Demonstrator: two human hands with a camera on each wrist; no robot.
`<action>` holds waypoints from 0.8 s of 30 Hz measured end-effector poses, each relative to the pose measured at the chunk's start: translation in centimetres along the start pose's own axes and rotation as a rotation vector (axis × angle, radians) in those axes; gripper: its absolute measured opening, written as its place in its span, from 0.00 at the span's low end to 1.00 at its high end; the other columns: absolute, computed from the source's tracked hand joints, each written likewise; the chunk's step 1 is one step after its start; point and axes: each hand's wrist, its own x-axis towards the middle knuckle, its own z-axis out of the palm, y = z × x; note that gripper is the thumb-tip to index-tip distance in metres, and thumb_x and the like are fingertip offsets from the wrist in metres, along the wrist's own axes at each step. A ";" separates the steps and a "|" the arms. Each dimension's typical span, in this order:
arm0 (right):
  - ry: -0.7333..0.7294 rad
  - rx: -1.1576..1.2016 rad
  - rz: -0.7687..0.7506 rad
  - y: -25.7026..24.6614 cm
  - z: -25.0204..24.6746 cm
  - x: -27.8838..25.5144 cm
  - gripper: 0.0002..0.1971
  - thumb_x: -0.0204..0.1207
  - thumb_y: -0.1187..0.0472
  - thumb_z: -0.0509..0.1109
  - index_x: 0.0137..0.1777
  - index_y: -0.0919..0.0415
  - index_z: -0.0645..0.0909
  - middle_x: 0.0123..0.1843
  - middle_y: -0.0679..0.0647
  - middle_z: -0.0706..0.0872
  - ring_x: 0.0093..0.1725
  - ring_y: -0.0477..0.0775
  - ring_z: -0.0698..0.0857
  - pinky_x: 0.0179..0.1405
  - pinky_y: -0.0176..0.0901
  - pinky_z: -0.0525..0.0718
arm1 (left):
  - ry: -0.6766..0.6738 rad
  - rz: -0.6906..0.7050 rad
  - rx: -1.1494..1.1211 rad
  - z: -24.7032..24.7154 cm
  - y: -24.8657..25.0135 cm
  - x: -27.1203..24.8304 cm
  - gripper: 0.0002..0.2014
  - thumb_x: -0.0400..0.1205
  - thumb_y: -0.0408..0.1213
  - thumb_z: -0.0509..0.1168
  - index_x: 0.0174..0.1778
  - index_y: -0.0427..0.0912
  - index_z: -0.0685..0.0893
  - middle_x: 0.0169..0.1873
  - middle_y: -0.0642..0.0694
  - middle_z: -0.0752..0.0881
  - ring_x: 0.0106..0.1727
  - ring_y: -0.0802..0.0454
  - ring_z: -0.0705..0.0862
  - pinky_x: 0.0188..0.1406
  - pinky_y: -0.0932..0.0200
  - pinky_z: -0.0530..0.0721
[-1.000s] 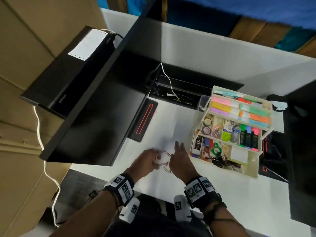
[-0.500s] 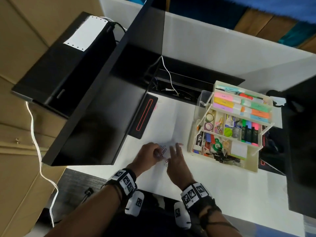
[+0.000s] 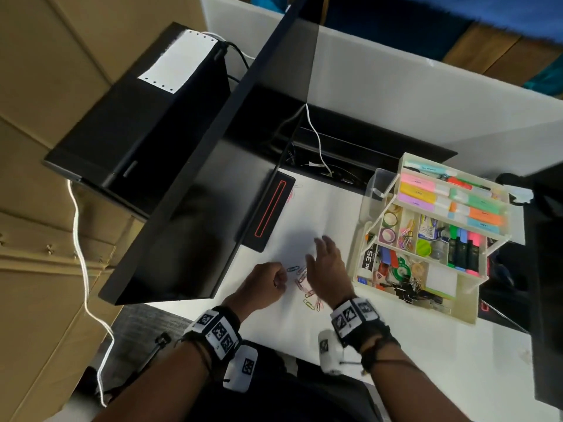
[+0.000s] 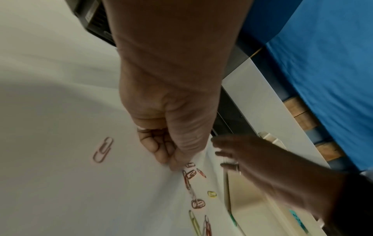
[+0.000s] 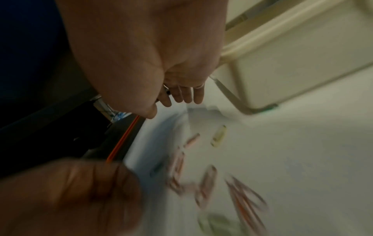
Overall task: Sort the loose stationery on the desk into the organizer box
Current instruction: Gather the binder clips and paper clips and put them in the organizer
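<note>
Several coloured paper clips (image 3: 304,284) lie loose on the white desk (image 3: 396,354) between my two hands. My left hand (image 3: 278,280) is curled into a fist beside them. In the left wrist view its thumb and fingertips (image 4: 171,162) press together on the desk next to a clip (image 4: 189,164), and I see nothing in the fist. My right hand (image 3: 316,248) hovers over the clips with its fingers straight and spread, holding nothing. The cream tiered organizer box (image 3: 463,309) stands open just to its right, with clips in a middle compartment (image 3: 406,236).
A black monitor (image 3: 182,208) and its base with a red line (image 3: 271,214) stand to the left and behind my hands. A lone pink clip (image 4: 102,150) lies apart on the left. Dark equipment (image 3: 548,269) borders the box on the right.
My right hand has lifted off the clips and moved forward with its fingers spread. The left hand stays curled at the left of the pile. More clips now show between my hands.
</note>
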 end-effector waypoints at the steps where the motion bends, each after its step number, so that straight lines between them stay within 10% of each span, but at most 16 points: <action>1: 0.016 -0.015 -0.035 -0.4 -0.7 1.7 0.28 0.90 0.56 0.63 0.85 0.70 0.65 0.86 0.69 0.65 0.84 0.69 0.67 0.82 0.58 0.70 | 0.004 0.001 -0.001 0.0 -0.1 -0.1 0.07 0.79 0.32 0.73 0.42 0.49 0.83 0.41 0.54 0.87 0.43 0.56 0.87 0.42 0.70 0.80; 9: -0.055 -0.044 -0.110 -2.6 -1.3 12.2 0.33 0.89 0.59 0.62 0.91 0.65 0.55 0.93 0.60 0.53 0.90 0.65 0.57 0.87 0.61 0.64 | 0.048 0.050 -0.004 1.1 -1.2 -1.0 0.07 0.75 0.32 0.72 0.44 0.49 0.85 0.38 0.55 0.83 0.37 0.59 0.81 0.42 0.63 0.82; 17: -0.143 -0.176 -0.072 -2.9 0.2 14.1 0.34 0.92 0.45 0.52 0.93 0.53 0.44 0.94 0.48 0.45 0.91 0.63 0.51 0.82 0.73 0.64 | 0.058 0.062 -0.048 1.4 -2.1 -2.3 0.07 0.76 0.30 0.70 0.46 0.46 0.86 0.40 0.53 0.83 0.36 0.62 0.79 0.43 0.68 0.80; 21: -0.119 -0.349 -0.130 -2.0 1.5 13.0 0.43 0.84 0.31 0.29 0.93 0.55 0.49 0.94 0.54 0.48 0.91 0.68 0.50 0.83 0.76 0.64 | 0.070 0.086 -0.045 1.7 -2.3 -2.6 0.07 0.76 0.30 0.70 0.46 0.46 0.85 0.40 0.55 0.80 0.35 0.62 0.78 0.42 0.69 0.79; 24: -0.101 -0.385 -0.170 -1.1 2.6 11.1 0.40 0.87 0.33 0.38 0.93 0.56 0.44 0.94 0.54 0.45 0.92 0.68 0.49 0.85 0.73 0.59 | 0.065 0.092 -0.035 1.6 -2.3 -2.6 0.07 0.77 0.31 0.71 0.46 0.47 0.84 0.40 0.58 0.79 0.35 0.64 0.78 0.42 0.70 0.80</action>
